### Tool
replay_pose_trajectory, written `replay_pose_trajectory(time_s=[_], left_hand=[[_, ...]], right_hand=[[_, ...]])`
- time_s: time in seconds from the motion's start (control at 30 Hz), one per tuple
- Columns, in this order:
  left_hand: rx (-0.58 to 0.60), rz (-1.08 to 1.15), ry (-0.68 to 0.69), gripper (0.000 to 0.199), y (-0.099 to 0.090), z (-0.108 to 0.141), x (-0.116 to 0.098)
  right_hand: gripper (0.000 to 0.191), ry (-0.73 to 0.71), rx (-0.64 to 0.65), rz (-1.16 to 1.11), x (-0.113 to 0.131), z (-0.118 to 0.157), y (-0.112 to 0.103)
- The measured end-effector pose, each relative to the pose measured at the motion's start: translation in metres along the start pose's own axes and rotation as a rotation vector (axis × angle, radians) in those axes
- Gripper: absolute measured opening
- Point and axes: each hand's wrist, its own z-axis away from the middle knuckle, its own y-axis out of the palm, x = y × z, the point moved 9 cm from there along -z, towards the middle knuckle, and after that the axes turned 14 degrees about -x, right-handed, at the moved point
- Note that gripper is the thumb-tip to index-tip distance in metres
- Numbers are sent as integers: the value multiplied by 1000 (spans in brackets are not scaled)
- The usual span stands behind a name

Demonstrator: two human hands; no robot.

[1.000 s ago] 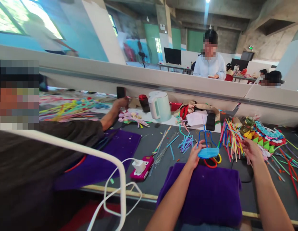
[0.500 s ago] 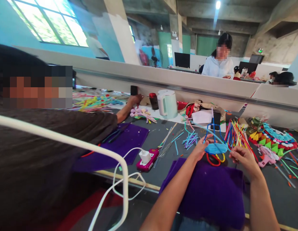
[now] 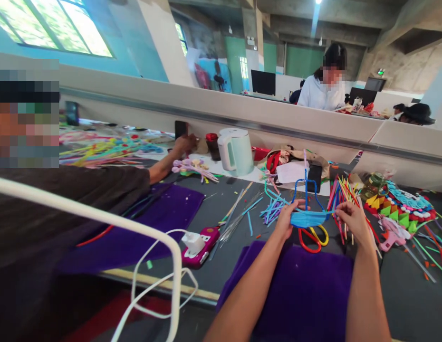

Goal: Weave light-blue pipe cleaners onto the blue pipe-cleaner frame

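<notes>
My left hand (image 3: 288, 218) grips the left end of a light blue pipe-cleaner piece (image 3: 309, 219), which has a darker blue wire frame (image 3: 306, 191) standing up from it. At its right end my right hand (image 3: 351, 219) pinches a thin light blue strand between thumb and fingers. Red (image 3: 309, 241) and yellow (image 3: 323, 236) loops show just beneath the blue piece. Below my hands a purple cloth (image 3: 306, 289) lies on the dark table, under my forearms.
A kettle (image 3: 236, 151), a black phone (image 3: 314, 178) and pipe-cleaner bundles (image 3: 345, 194) stand or lie behind. A pink glue gun (image 3: 394, 233) is at right. Left are a magenta power strip (image 3: 201, 247), white cable and a person's arm (image 3: 167, 161). A white bar (image 3: 100, 205) crosses the foreground.
The view has shifted, moving most objects leftward. The light blue strand that arched above the piece now runs low and nearly straight to my right hand. Both hands keep their hold.
</notes>
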Motion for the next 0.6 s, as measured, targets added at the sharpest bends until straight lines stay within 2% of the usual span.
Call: replay_pose_trajectory(time_s=[0.07, 0.13, 0.2, 0.3, 0.43, 0.6], left_hand=[[-39, -8, 7, 44, -7, 0, -1], [-53, -3, 2, 43, -11, 1, -2], [-75, -7, 12, 42, -13, 2, -3], [-102, -62, 37, 38, -13, 4, -5], [-80, -114, 48, 34, -7, 8, -3], [-66, -128, 59, 37, -9, 5, -3]], right_hand=[[28, 56, -167, -304, 2, -2, 7], [31, 128, -199, -537, 0, 2, 25], [34, 199, -98, -556, -4, 10, 52], [35, 210, -75, -457, -14, 19, 67], [31, 124, -182, -333, -26, 18, 59], [30, 138, -381, -454, -41, 7, 31]])
